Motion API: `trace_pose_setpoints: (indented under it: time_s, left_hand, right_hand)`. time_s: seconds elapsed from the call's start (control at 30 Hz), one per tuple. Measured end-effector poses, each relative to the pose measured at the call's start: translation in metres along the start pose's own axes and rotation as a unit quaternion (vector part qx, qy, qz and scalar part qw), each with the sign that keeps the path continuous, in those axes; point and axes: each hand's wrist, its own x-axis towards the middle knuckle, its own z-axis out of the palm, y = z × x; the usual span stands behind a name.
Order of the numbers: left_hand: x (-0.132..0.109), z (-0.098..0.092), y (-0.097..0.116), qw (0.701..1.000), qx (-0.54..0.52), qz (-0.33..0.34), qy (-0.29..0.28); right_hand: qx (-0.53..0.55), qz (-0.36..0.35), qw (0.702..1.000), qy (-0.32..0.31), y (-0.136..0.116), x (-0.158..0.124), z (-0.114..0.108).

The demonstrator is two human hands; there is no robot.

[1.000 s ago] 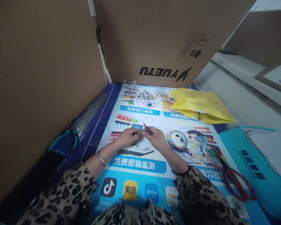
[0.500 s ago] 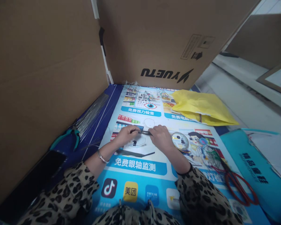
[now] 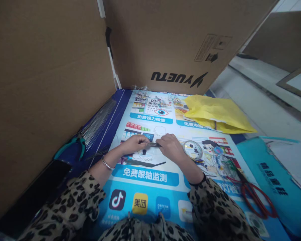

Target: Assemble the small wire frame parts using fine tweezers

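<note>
My left hand [image 3: 134,143] and my right hand [image 3: 171,146] meet over a printed blue poster [image 3: 145,174] on the table. Both are closed round a thin dark metal tool [image 3: 153,144] that lies level between them. A thin wire ring with small beads [image 3: 145,154] lies just under the hands; whether my left fingers also pinch it I cannot tell. A silver bangle [image 3: 106,163] sits on my left wrist. Leopard-print sleeves cover both forearms.
Cardboard walls [image 3: 52,67] stand at the left and back. A bundle of straight wires [image 3: 97,120] and teal pliers [image 3: 72,145] lie left, a dark phone [image 3: 37,194] nearer. A yellow bag [image 3: 217,112], a tape roll [image 3: 192,149], coloured wires [image 3: 225,165], red scissors [image 3: 256,197] and a teal folder [image 3: 273,180] lie right.
The dark tool went from pointing up and away to lying level between my hands. Both hands shifted slightly away from me and apart.
</note>
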Motion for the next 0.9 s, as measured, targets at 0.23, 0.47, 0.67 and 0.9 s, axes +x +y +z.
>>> trace_pose_setpoints:
  time_s: [0.23, 0.47, 0.67, 0.9]
  left_hand:
    - [-0.004, -0.005, 0.009, 0.998, -0.036, -0.005, -0.055]
    - [-0.004, -0.005, 0.007, 0.998, -0.043, -0.003, -0.051]
    - [-0.004, -0.004, 0.007, 0.997, -0.057, -0.024, -0.05]
    - [-0.003, -0.001, 0.001, 0.996, -0.077, -0.035, -0.041]
  right_hand:
    - [-0.032, -0.024, 0.999, -0.001, -0.004, 0.0, -0.002]
    - [-0.06, -0.015, 0.998, -0.001, -0.008, 0.0, -0.007]
    - [-0.073, 0.008, 0.997, -0.011, -0.013, 0.0, -0.008]
    - [-0.08, 0.027, 0.996, -0.032, -0.018, 0.001, -0.014]
